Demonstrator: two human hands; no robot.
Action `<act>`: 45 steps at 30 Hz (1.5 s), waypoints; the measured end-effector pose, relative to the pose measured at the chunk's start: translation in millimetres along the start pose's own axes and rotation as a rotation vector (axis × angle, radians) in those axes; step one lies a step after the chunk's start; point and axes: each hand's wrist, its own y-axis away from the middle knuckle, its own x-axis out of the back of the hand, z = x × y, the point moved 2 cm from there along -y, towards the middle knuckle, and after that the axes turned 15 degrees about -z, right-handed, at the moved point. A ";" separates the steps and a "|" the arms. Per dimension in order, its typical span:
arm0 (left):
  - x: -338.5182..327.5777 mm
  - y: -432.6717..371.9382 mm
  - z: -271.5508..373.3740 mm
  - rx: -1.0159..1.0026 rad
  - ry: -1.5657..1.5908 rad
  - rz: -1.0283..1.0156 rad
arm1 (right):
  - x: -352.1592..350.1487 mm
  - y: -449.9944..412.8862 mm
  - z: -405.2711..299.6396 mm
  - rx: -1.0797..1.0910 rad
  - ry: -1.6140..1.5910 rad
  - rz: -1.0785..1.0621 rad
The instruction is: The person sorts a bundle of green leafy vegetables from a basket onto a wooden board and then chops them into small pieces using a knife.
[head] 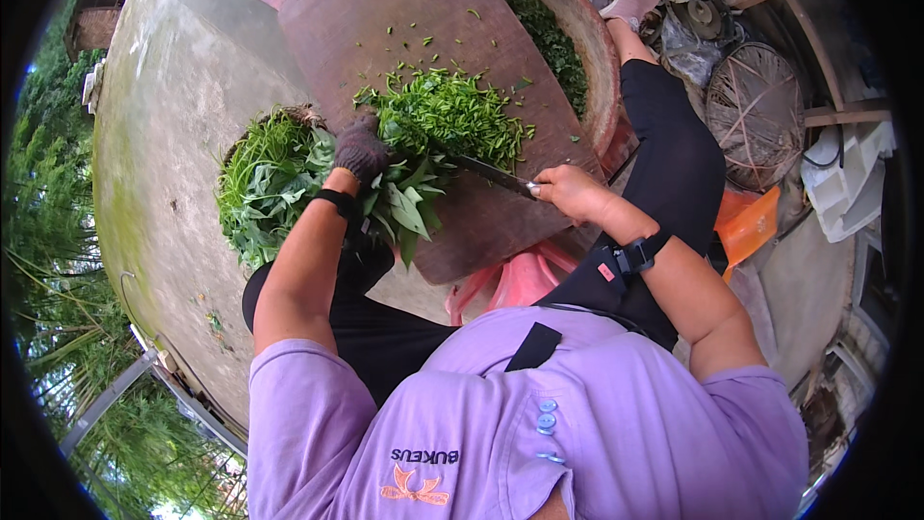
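Note:
My left hand, in a dark knitted glove, grips a bunch of leafy green stems on a brown wooden board. The loose leaves hang toward me over the board's edge. In my right hand is the handle of a knife. Its dark blade points left, with the tip end hidden among the greens beside my gloved hand. A heap of short chopped green stems lies on the board just beyond the blade, with stray bits scattered farther out.
A basket heaped with uncut greens stands left of the board. Beyond the board's right edge, a round reddish tub holds chopped greens. A pink plastic stool shows below the board. A woven round lid or basket and an orange plastic piece lie right.

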 end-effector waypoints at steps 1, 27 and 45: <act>-2.5 1.4 12.9 0.149 0.158 -0.257 | -4.1 -8.3 7.4 -0.007 -0.008 0.010; -5.5 33.2 108.7 0.296 0.267 -0.278 | -10.2 37.9 27.1 0.115 -0.071 0.246; -21.5 30.7 150.2 0.414 -0.068 -0.082 | -1.9 67.4 -31.8 0.278 0.399 0.512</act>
